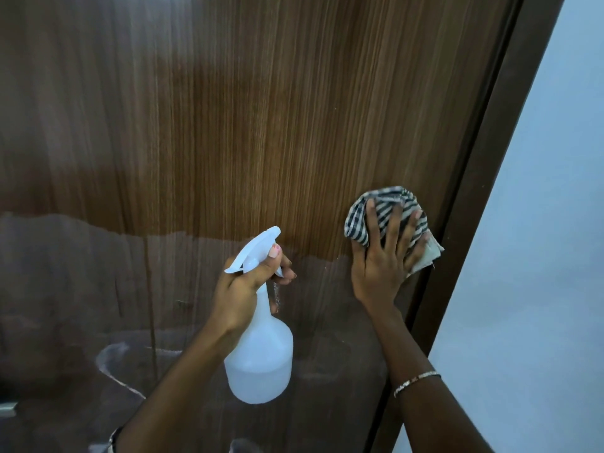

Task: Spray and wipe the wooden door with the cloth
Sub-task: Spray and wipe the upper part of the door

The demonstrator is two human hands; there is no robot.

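Right hand [382, 256] has its fingers spread flat, pressing the striped cloth [385, 214] against the wooden door [261, 125], close to the dark frame [483, 178]. Left hand [248, 282] grips the white spray bottle [261, 354] by the neck, just left of the cloth hand.

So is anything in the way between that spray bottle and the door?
Nothing visible is. The left hand grips the spray bottle with its nozzle facing bare wooden door, and the right hand presses the cloth on the door farther right, near the frame.
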